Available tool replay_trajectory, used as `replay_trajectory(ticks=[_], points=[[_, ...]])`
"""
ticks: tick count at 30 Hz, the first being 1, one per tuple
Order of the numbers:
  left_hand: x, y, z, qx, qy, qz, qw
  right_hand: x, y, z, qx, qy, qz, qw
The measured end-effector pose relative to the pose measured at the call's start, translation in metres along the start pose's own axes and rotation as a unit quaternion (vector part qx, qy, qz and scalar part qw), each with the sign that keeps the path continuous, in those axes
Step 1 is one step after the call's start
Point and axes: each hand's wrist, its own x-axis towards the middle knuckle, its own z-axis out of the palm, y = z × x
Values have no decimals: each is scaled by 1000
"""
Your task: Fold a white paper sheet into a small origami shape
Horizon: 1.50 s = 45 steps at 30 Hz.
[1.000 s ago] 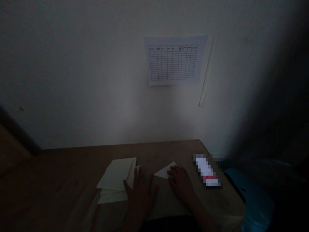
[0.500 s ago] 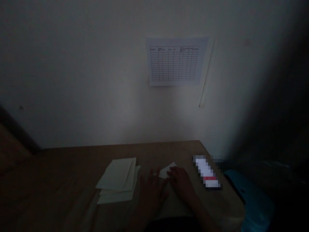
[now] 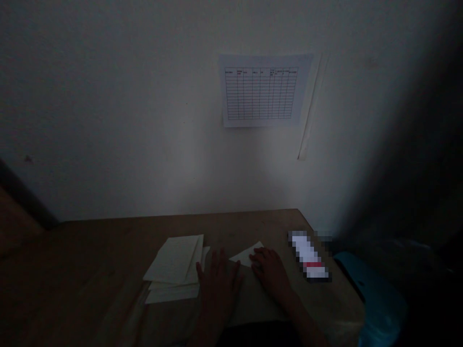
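Note:
A small white piece of folded paper [image 3: 243, 257] lies on the brown table, its left corner pointed. My right hand [image 3: 270, 270] rests over the paper's right side, fingers spread and fingertips pressing it against the tabletop. To the left, my left hand [image 3: 218, 282] is flat with fingers stretched apart, its thumb side near the paper's lower left edge. Beside that hand sits a stack of pale paper sheets [image 3: 175, 260], slightly fanned; the left hand's outer fingers come close to its right edge. The dim light blurs the finger details.
A phone with a lit, pixelated screen [image 3: 309, 255] lies to the right on the table [image 3: 119, 241]. Past the table's right edge is a blue object [image 3: 379, 294], perhaps a chair. A printed table sheet [image 3: 265, 91] hangs on the white wall behind.
My left hand has slid left, off the folded paper and toward the stack, uncovering the paper's left corner. The right hand has stayed in nearly the same place.

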Motion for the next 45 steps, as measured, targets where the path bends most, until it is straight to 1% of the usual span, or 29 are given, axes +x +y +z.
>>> replay_trajectory(ticks=[6, 9, 11, 14, 17, 19, 20, 22, 24, 27, 29, 31, 34, 37, 40, 42, 45], points=[[1, -10, -5, 41, -27, -44, 998, 1, 2, 1, 3, -9, -2, 1000], [1, -11, -3, 42, -27, -46, 998, 1, 2, 2, 9, -20, 0, 1000], [1, -11, -1, 32, -25, -35, 999, 3, 4, 2, 22, -36, 2, 999], [7, -13, 1, -2, -26, -1, 1000, 12, 12, -2, 55, -73, 6, 996], [16, -16, 1, -54, -37, 42, 997, 28, 24, -10, 103, -117, -2, 988], [23, -17, 0, -86, -59, 82, 991, 40, 30, -16, 134, -143, -24, 980], [26, -17, -1, -99, -73, 100, 987, 46, 33, -18, 153, -162, -45, 974], [31, -17, -4, -122, -101, 147, 976, 56, 37, -21, 190, -177, -73, 963], [34, -16, -7, -139, -120, 187, 965, 62, 40, -21, 218, -154, -63, 962], [34, -15, -11, -147, -125, 209, 959, 64, 44, -19, 190, -85, -27, 978], [30, -14, -10, -150, -114, 203, 961, 60, 45, -17, 148, -42, 3, 988], [24, -12, -7, -157, -98, 192, 964, 54, 45, -16, 133, -24, 16, 991], [13, -6, 0, -172, -71, 161, 969, 40, 43, -15, 193, -31, -12, 981], [5, 2, 6, -190, -48, 118, 974, 24, 40, -16, 223, -55, -9, 973], [5, 9, 7, -213, -25, 74, 974, 10, 35, -19, 240, -73, -34, 967], [7, 12, 7, -225, -17, 58, 973, 3, 30, -22, 234, -84, -44, 968], [11, 13, 10, -229, -21, 40, 972, -2, 23, -25, 238, -98, -18, 966]])
